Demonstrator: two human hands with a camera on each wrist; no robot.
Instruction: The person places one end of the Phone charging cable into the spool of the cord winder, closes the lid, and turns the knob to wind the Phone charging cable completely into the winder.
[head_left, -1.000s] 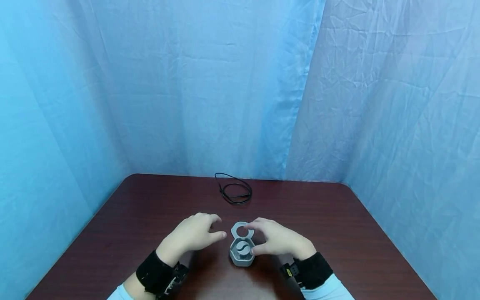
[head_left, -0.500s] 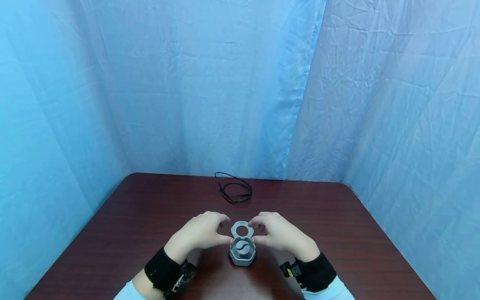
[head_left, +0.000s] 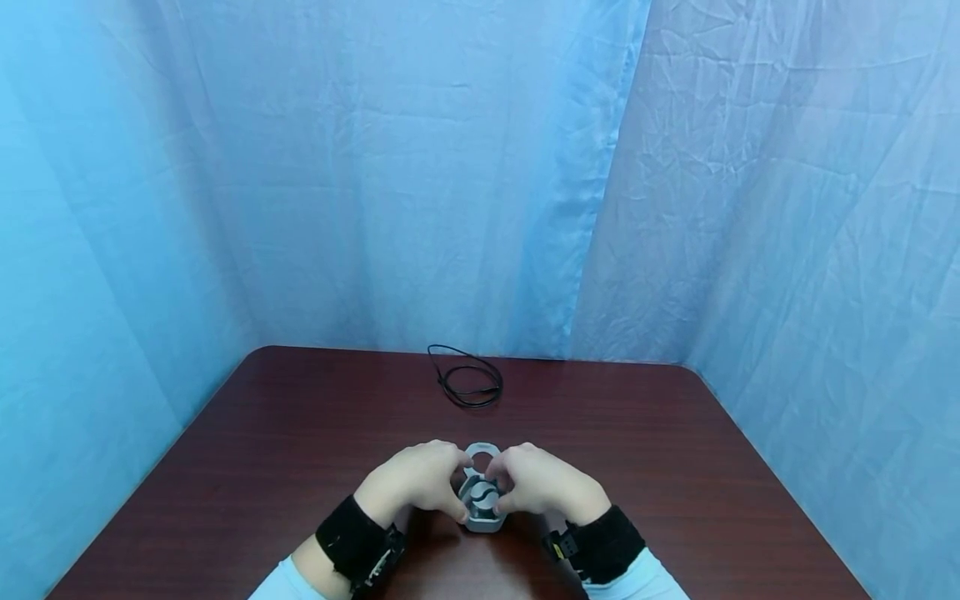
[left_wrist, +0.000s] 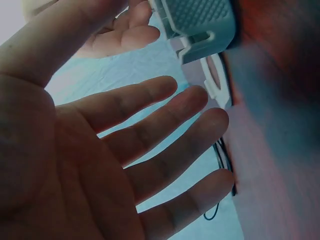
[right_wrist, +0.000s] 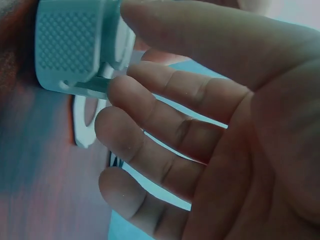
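Note:
A small grey box (head_left: 484,525) with angled sides stands on the table, its ring-shaped lid (head_left: 482,447) folded back away from me. Inside sits a round piece (head_left: 483,493) with an S-shaped slot across its top. My left hand (head_left: 416,477) arches over the box's left side, thumb near the front edge; its other fingers (left_wrist: 165,125) are extended and apart from the box in the left wrist view. From the right comes my right hand (head_left: 547,483), fingers loosely bent. Its thumb (right_wrist: 165,20) overlaps the round piece's edge in the right wrist view, index fingertip close by the hinge side.
A coiled black cable (head_left: 442,382) lies behind the box near the table's far edge. The dark brown table (head_left: 675,467) is enclosed by light blue curtains (head_left: 420,183) at the back and sides.
Both hands have closed in on the box: the left has moved right to its left side, and both have come down nearer to me over it. The box and cable have stayed in place.

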